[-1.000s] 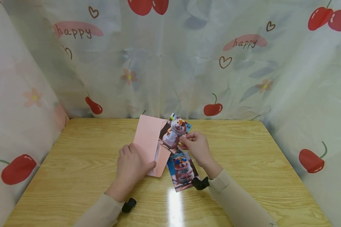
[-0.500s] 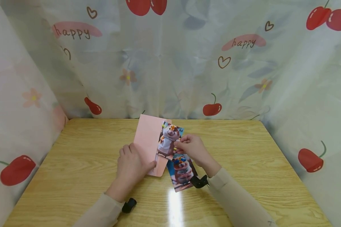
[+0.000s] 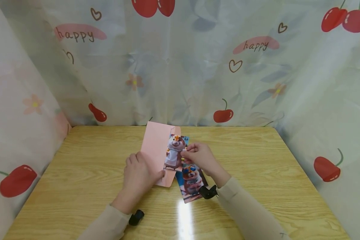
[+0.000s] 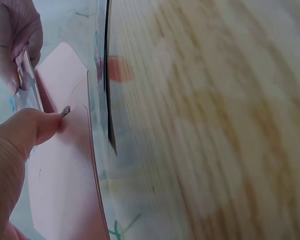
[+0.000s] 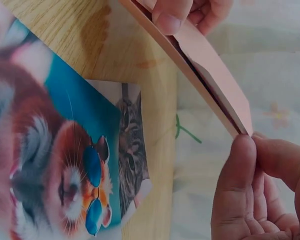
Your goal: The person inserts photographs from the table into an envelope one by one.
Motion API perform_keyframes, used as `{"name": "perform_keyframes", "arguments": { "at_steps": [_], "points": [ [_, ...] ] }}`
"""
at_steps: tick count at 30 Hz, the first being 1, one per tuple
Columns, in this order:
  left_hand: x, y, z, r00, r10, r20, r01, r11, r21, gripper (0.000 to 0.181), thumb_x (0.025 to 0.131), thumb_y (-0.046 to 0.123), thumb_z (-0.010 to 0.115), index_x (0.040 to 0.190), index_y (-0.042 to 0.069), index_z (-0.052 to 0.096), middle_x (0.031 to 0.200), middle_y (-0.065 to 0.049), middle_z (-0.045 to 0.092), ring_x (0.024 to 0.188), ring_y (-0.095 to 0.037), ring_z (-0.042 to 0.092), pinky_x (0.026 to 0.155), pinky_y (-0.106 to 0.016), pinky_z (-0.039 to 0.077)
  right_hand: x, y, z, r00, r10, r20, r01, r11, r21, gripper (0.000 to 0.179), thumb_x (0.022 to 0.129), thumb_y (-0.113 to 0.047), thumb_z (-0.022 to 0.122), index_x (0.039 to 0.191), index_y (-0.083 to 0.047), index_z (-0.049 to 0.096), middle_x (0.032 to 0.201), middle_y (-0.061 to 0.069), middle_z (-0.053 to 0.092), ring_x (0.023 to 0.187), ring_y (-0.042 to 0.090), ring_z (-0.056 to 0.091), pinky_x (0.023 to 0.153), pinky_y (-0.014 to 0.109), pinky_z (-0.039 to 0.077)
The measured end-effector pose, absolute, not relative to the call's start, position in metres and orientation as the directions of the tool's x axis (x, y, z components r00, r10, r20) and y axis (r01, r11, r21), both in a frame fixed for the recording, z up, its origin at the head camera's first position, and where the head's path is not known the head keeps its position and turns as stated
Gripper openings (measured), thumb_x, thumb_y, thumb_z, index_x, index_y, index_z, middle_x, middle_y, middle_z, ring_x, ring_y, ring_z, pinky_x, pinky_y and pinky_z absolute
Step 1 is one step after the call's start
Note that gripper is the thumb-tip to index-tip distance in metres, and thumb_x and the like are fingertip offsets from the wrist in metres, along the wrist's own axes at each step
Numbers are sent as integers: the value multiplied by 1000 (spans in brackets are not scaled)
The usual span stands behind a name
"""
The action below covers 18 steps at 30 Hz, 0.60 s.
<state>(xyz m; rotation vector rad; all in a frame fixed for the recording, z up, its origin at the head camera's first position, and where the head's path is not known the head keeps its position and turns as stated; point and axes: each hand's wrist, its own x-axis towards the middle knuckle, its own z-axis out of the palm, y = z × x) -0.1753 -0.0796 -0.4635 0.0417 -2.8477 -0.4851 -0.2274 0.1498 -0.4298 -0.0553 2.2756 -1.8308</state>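
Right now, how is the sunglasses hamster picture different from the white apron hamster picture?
The apron picture is pinched by the right hand; the sunglasses picture lies unheld. The apron picture's hamster wears white; the sunglasses picture's hamster wears blue lenses. Both are flat, colourful cards.

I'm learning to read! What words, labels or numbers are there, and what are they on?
"happy": on the left pink patch of the back cloth.
"happy": on the right pink patch of the back cloth.
Small mark on the right sleeve: too small to read.
No readable text on the pink envelope or animal pictures.
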Motion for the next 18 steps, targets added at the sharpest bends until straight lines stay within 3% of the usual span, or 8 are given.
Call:
{"name": "perform_keyframes", "arguments": {
  "at_steps": [11, 18],
  "points": [
    [-176, -79, -465, -969, -86, 234, -11, 953, 304, 106, 61, 71, 74, 117, -13, 42, 102, -26, 45, 90, -37, 45, 70, -48, 48, -226, 147, -425, -980, -149, -130, 110, 135, -985, 21, 92, -14, 66, 109, -1, 62, 99, 19, 64, 80, 29, 68, 84, 54, 49],
    [-175, -79, -464, -969, -80, 235, -5, 953, 304, 107, 61, 73, 73, 116, -13, 41, 103, -26, 45, 91, -37, 45, 70, -49, 48, -225, 141, -424, -988, -113, -103, 77, 214, -974, 23, 91, -13, 67, 110, 0, 63, 98, 17, 68, 79, 31, 69, 78, 49, 53]
  ]
}}
